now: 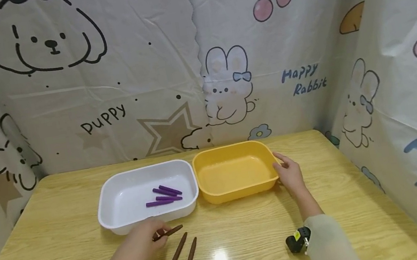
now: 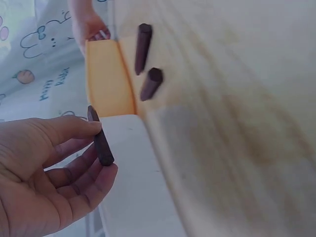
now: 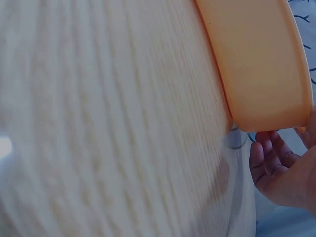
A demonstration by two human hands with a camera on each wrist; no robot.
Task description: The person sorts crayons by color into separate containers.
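My left hand (image 1: 143,238) pinches a dark brown crayon (image 2: 102,143) between thumb and fingertips, at the near side of the white bin (image 1: 125,227). The crayon is six-sided, with one tapered end. Two more brown crayons lie on the table just right of that hand, one (image 1: 179,249) beside the other (image 1: 190,255). Several purple sticks (image 1: 159,203) lie inside the white bin, toward its right. My right hand (image 1: 291,175) holds the right end of the yellow bin (image 1: 243,192), its thumb at the rim and its fingers bent against the outer wall.
The two bins stand end to end on the wood-grain table (image 1: 241,234). A small black device (image 1: 299,240) is at the right sleeve. Behind and beside the table hangs a printed curtain (image 1: 165,64) with cartoon animals.
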